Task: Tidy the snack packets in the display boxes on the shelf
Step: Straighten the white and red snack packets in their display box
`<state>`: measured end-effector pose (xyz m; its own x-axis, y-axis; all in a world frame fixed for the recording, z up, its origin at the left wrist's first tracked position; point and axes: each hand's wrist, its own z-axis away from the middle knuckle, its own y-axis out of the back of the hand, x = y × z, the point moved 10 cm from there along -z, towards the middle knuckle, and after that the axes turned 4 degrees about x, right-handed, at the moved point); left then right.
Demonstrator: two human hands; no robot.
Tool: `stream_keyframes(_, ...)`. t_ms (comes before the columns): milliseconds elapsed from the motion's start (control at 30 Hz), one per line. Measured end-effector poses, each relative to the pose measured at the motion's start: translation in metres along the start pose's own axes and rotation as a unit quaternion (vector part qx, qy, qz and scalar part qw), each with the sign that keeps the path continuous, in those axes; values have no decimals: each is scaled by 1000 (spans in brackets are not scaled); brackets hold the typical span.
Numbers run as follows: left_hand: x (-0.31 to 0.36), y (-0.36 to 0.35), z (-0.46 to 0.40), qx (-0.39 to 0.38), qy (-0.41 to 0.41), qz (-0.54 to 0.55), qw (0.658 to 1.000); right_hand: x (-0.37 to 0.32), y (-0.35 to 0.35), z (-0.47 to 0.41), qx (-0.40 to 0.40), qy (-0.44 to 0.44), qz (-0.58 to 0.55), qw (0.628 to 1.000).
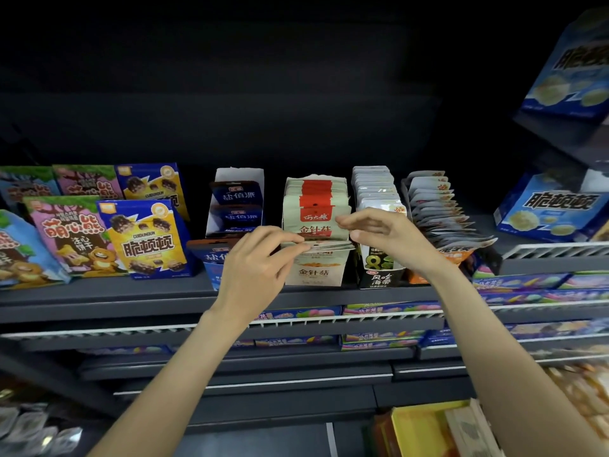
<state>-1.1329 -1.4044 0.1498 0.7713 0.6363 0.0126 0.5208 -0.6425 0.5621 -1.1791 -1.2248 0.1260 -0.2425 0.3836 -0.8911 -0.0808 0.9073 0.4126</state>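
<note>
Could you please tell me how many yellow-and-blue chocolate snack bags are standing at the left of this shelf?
2: a front bag beside the pink bear bag, and a back bag directly behind it. More may be hidden behind.

The left hand (260, 258) covers the lower left corner of the cream display box (316, 270) and much of a blue packet (216, 258) beside it. Blue boxes (573, 64) at far right are blurred and cut by the frame's edge. Small print on the seaweed box (382, 275) is illegible.
</note>
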Motion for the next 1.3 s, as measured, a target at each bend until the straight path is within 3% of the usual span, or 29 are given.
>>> stream_keyframes(100,0,-1,2,-4,2,4,1000,-2,0,-13,6,9,49,999)
stream_keyframes(233,0,-1,3,-8,3,3,1000,-2,4,-27,75,42,145,986)
stream_keyframes(333,0,0,4,-13,5,1,1000,1,-3,-33,68,61,200,975)
stream_keyframes(500,-1,1,3,-12,9,7,1000,6,-1,-33,79,31,173,981)
stream_keyframes(633,-2,1,1,-13,19,14,1000,-8,23,-23,158,2,44,986)
stream_keyframes(933,-19,-4,-19,-88,158,45,983,-85,102,33,369,120,37,921)
stream_keyframes(1033,-24,4,-30,-47,247,150,956,-93,115,46,370,109,24,922)
stream_keyframes(1133,-9,0,-40,-38,333,328,883,-92,109,51,325,81,30,942)
stream_keyframes(1300,23,-26,-45,-89,373,418,824,-81,105,61,311,50,22,949)
